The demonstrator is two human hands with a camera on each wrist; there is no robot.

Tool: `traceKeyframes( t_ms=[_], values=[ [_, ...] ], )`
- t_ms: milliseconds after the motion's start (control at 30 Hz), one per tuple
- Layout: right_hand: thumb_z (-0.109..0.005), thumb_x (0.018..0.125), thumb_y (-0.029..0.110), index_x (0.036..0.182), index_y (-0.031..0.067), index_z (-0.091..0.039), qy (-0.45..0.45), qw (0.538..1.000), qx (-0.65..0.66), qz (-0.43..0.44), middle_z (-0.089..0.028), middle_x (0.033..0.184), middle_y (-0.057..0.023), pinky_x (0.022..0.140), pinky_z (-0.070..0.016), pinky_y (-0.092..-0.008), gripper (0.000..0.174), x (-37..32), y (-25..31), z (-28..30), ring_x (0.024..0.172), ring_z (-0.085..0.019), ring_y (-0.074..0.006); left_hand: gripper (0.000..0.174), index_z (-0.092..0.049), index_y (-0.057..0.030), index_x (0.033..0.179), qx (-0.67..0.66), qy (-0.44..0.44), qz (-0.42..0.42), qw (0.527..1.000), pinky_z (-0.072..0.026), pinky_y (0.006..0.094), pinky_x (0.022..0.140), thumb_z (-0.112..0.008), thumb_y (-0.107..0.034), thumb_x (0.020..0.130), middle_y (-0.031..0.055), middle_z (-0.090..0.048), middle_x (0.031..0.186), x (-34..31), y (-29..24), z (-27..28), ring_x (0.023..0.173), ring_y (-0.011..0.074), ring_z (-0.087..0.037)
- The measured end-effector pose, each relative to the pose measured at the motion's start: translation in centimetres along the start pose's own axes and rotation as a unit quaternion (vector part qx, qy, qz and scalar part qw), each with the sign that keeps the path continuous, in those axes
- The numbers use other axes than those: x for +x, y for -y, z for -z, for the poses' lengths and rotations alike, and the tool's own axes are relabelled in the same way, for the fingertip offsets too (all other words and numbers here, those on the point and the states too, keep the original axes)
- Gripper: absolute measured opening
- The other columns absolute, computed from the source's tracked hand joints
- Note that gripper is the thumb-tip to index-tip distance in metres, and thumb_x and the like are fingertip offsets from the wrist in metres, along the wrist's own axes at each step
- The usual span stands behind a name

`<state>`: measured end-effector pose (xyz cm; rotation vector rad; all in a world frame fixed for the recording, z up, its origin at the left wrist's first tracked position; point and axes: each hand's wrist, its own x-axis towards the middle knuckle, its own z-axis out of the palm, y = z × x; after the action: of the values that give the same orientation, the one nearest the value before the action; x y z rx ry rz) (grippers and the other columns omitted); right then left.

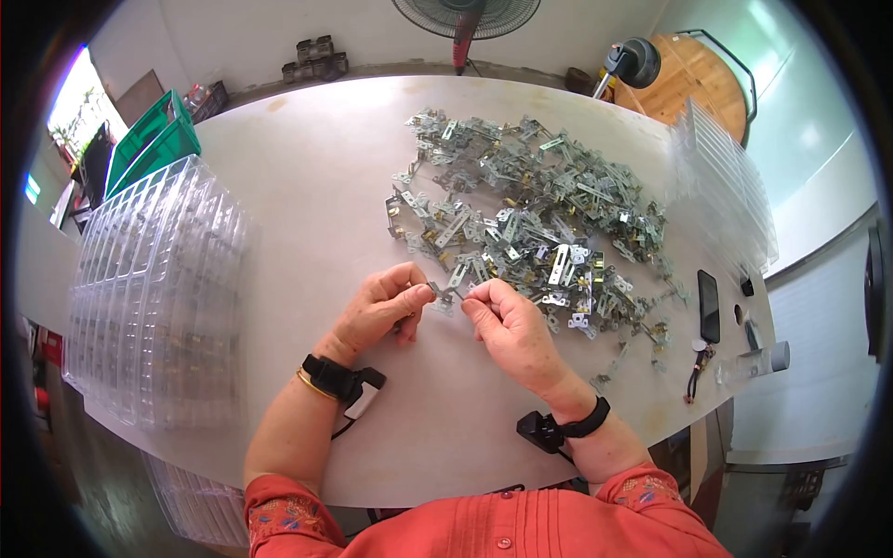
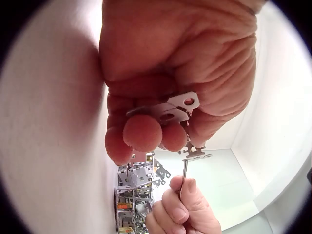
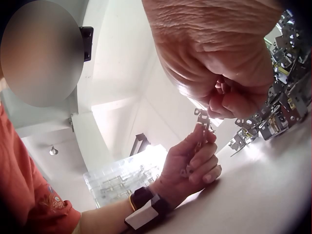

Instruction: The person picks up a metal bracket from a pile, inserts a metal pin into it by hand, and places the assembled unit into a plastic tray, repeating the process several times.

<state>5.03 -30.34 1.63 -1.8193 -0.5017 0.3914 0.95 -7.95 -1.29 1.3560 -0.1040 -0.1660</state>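
My left hand (image 1: 386, 302) holds stamped metal brackets (image 2: 183, 105) with round holes, their plates lying against the palm behind curled fingers (image 2: 142, 132). At its thumb and fingertips, a small notched bracket end (image 2: 196, 153) sticks out. Facing it, my right hand (image 1: 512, 330) pinches a slim metal strip (image 2: 185, 170) between thumb and forefinger. The strip's tip meets the notched end in the left wrist view. Both hands are just in front of a big heap of similar metal brackets (image 1: 558, 265). From the right wrist, my own fingers hide most of the strip.
Clear plastic trays (image 1: 153, 298) are stacked at the left, with a green crate (image 1: 153, 144) behind. More clear trays (image 1: 726, 186) stand at the right. A phone (image 1: 709, 305), keys (image 1: 698, 367) and a clear bottle (image 1: 753, 363) lie near the table's right edge.
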Motion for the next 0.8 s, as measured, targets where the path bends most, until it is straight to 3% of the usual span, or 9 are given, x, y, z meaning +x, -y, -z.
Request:
traceKeyframes(
  t_ms=[233, 300, 500, 733, 800],
  values=[
    [-0.057, 0.104, 0.019, 0.108, 0.0034, -0.059, 0.023, 0.998, 0.050, -0.032, -0.060, 0.077, 0.0003, 0.060, -0.0456, -0.0245, 0.016, -0.2, 0.7, -0.1, 0.068, -0.053, -0.0061, 0.027, -0.056, -0.0074, 0.089, 0.045, 0.025, 0.024, 0.998, -0.0425, 0.0239, 0.047, -0.062, -0.030, 0.103, -0.0021, -0.055, 0.060, -0.1, -0.2, -0.4, 0.049, 0.0074, -0.052],
    [-0.052, 0.107, 0.021, 0.112, 0.0040, -0.058, 0.054, 0.986, 0.125, -0.092, -0.059, 0.079, 0.0006, 0.061, -0.0462, -0.0227, 0.018, -0.3, 1.0, 0.2, 0.068, -0.052, -0.0053, 0.027, -0.057, -0.0076, 0.089, 0.045, 0.024, 0.029, 0.998, -0.0423, 0.0239, 0.047, -0.062, -0.030, 0.103, -0.0021, -0.055, 0.060, -0.3, -0.3, -0.4, 0.049, 0.0075, -0.052],
    [-0.052, 0.107, 0.025, 0.110, 0.0064, -0.060, 0.103, 0.961, 0.225, -0.126, -0.060, 0.081, 0.0004, 0.058, -0.0459, -0.0221, 0.020, 0.1, 0.5, 0.8, 0.065, -0.054, -0.0056, 0.029, -0.057, -0.0084, 0.088, 0.041, 0.062, 0.045, 0.996, -0.0419, 0.0241, 0.048, -0.063, -0.033, 0.102, -0.0023, -0.055, 0.063, -0.4, -0.5, -0.7, 0.050, 0.0073, -0.052],
    [-0.053, 0.106, 0.027, 0.104, 0.0077, -0.059, 0.145, 0.968, 0.129, -0.160, -0.062, 0.083, 0.0002, 0.058, -0.0463, -0.0214, 0.020, -0.2, 1.4, 1.4, 0.068, -0.056, -0.0060, 0.030, -0.058, -0.0091, 0.088, 0.057, 0.105, 0.074, 0.990, -0.0405, 0.0231, 0.048, -0.065, -0.035, 0.100, -0.0032, -0.055, 0.064, -0.6, -0.9, -1.2, 0.052, 0.0069, -0.053],
    [-0.055, 0.106, 0.026, 0.102, 0.0066, -0.058, 0.106, 0.980, 0.114, -0.121, -0.063, 0.082, 0.0003, 0.062, -0.0480, -0.0222, 0.021, -0.5, 1.6, 1.1, 0.073, -0.058, -0.0063, 0.030, -0.058, -0.0090, 0.088, 0.065, 0.113, 0.081, 0.988, -0.0403, 0.0230, 0.048, -0.065, -0.036, 0.100, -0.0032, -0.055, 0.064, -0.7, -1.1, -1.2, 0.052, 0.0068, -0.053]
  ],
)
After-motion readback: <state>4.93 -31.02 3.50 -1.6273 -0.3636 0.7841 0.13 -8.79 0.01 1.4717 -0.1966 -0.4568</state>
